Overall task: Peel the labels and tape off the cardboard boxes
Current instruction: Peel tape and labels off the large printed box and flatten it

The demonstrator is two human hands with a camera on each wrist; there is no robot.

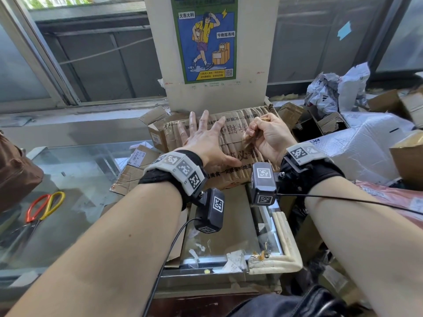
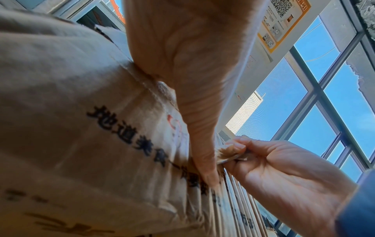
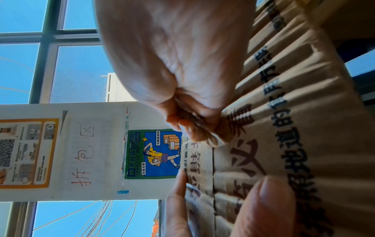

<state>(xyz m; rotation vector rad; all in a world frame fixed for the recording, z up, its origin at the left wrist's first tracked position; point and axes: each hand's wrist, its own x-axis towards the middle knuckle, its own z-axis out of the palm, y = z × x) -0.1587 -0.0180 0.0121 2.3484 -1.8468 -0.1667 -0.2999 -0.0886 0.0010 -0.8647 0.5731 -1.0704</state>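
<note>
Nearest, at six o'clock in the head view, a glass-topped display counter with a metal rim holds torn white label scraps and small brown shreds on its glass. At nine o'clock a pair of scissors with one red and one yellow handle loop lies on the glass, well apart from both hands.

Farther on, at twelve o'clock, the crumpled brown corrugated cardboard box printed with dark characters lies flattened against the counter's far edge. The left hand is spread flat on it, fingers straight and fanned, palm pressing the board down. Just beside it at one o'clock, the right hand has its fingers curled, pinching a crinkled strip of brown tape lifted off the box face; the left wrist view shows the same strip bunched between thumb and fingers just above the ribbed board.

At ten o'clock a small open brown carton with a white label touches the flattened box; what it holds is out of sight. At two o'clock crumpled white plastic mailer bags sit on a heap of more boxes. Farthest, a blue and green poster of a figure carrying boxes hangs on a white pillar between windows.
</note>
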